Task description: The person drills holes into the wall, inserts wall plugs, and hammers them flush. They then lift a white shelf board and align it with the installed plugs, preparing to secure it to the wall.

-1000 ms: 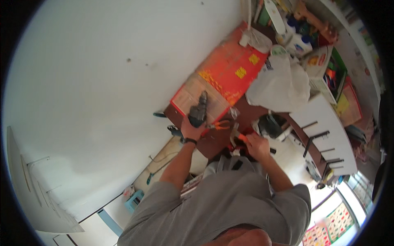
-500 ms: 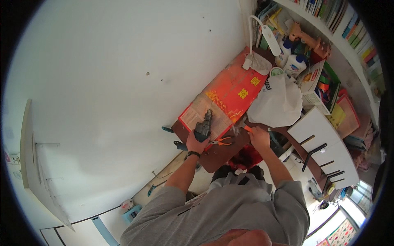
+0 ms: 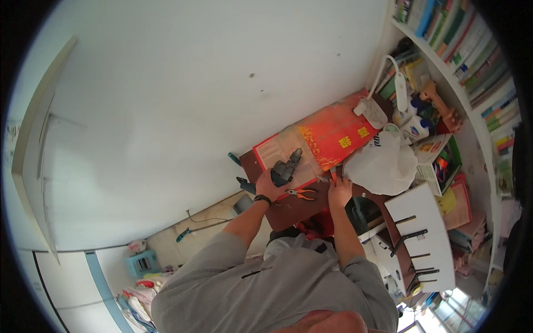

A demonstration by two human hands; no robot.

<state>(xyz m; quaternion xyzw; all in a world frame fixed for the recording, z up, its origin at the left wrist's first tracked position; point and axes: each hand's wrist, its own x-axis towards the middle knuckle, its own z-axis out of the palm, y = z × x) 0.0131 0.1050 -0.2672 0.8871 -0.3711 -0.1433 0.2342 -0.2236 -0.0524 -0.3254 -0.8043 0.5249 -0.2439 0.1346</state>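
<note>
Left hand at base of drill

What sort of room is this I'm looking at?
Probably a study corner in a home: there are rows of books, a white desk lamp and a cluttered brown desk, though a drill is out at the left hand too.

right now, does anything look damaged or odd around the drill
Yes: small dark spots mark the white wall beyond the drill. They stand out against a mostly plain surface and could be holes or chips, though they're too small to tell.
</note>
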